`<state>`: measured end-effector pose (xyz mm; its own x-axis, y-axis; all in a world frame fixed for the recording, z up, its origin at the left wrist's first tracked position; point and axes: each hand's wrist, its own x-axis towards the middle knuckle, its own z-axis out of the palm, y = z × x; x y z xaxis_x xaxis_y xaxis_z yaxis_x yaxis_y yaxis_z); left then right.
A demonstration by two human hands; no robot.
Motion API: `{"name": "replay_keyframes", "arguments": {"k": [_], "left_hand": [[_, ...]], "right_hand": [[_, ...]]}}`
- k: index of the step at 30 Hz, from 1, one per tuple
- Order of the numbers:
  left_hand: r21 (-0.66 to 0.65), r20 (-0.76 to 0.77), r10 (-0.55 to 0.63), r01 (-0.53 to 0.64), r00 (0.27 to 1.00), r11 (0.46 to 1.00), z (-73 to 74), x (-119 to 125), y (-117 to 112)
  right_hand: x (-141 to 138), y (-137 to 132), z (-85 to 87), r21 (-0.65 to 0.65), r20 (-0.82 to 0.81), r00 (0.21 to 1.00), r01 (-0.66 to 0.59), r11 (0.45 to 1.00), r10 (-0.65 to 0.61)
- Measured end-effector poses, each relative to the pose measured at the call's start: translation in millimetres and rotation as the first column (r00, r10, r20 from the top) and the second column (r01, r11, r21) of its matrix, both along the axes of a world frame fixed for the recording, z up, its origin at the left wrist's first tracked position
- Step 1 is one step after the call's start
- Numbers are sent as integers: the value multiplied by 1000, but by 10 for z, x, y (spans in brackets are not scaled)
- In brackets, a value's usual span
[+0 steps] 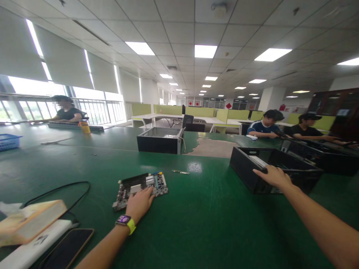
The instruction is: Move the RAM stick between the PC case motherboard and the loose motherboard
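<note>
My left hand (140, 204), with a watch on its wrist, is closed over the near edge of a motherboard (123, 196) on the green table. Its fingertips lie on the board, and the thumb is mostly hidden. To the right, my right hand (276, 177) is closed on the near rim of an open black computer case (242, 170). Some of its fingers are hidden behind the rim. A narrow strip-like circuit board (180, 172) lies on the table between my hands, beyond the motherboard.
Another open computer case (157, 145) stands farther back. At lower left are a tissue pack (36, 220), a white box (36, 244), a phone (68, 248) and a black cable (60, 185). A blue basket (9, 142) sits far left. Three people sit around the table.
</note>
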<state>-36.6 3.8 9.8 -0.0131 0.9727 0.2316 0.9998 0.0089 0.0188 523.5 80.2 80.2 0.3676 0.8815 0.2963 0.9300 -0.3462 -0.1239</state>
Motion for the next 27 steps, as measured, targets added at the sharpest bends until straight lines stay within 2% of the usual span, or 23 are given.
{"name": "replay_keyframes", "arguments": {"k": [3, 5, 7, 9, 14, 17, 19, 23, 27], "left_hand": [[-56, 4, 131, -130, 991, 990, -3, -579, 146], [-111, 17, 187, -184, 982, 977, 0, -886, 201], [-156, 22, 222, -216, 975, 964, 10, -1089, 225], [-181, 23, 234, -226, 972, 957, 26, -1183, 230], [-179, 15, 239, -233, 971, 956, 57, -1144, 236], [-155, 22, 220, -215, 975, 964, 65, -1108, 244], [-94, 11, 207, -205, 978, 974, 72, -1081, 252], [112, -52, 147, -140, 988, 984, 133, -909, 294], [211, -52, 20, -9, 998, 977, 316, -510, 375]], "right_hand": [[65, 147, -24, -85, -66, 998, -12, 996, 7], [89, 235, -12, -97, -85, 996, 2, 995, -10], [100, 313, 15, -107, -101, 994, 18, 994, -29], [103, 372, 39, -119, -109, 992, 43, 992, -56], [88, 369, 17, -76, -36, 998, 57, 995, -60], [21, 261, -27, -24, 2, 998, 56, 998, -56], [-82, 152, -40, 12, 12, 999, 53, 999, -53], [-465, -160, -17, 70, 10, 1000, 28, 997, -29], [-1081, -638, 33, 105, 23, 999, -26, 994, 23]]}}
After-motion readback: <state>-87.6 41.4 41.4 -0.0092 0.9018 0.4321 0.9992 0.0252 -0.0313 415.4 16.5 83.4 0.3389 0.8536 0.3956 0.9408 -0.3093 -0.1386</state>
